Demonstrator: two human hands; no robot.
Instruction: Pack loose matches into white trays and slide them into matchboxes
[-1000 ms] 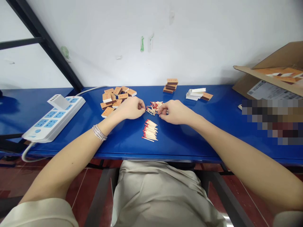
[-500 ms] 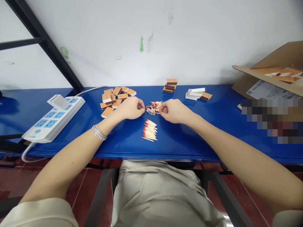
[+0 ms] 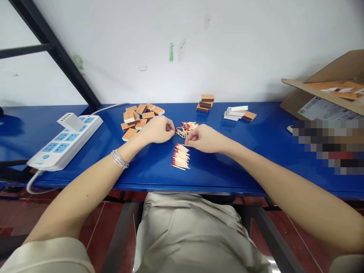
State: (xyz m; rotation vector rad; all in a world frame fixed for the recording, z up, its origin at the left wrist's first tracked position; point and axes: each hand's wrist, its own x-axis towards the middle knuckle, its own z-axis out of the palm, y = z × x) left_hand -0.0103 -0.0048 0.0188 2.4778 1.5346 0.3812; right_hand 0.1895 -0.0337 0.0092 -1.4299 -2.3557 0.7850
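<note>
Between my hands lies a loose pile of matches (image 3: 187, 128), red heads and pale sticks crossing at different angles. Closer to me, a row of matches (image 3: 181, 156) lies side by side, heads to the left. My left hand (image 3: 161, 130) is closed in a pinch at the pile's left edge; whatever is between its fingertips is too small to make out. My right hand (image 3: 206, 138) pinches the stick end of a match at the far end of the row, its fingertips just below the pile.
Several matchboxes (image 3: 135, 117) lie heaped behind my left hand. A small matchbox stack (image 3: 205, 103) stands by the wall, with white trays (image 3: 235, 112) to its right. A power strip (image 3: 65, 144) sits on the left, an open cardboard box (image 3: 315, 102) on the right.
My right hand has moved from the right side of the pile toward me and slightly left, to the far end of the row. My left hand has stayed nearly still.
</note>
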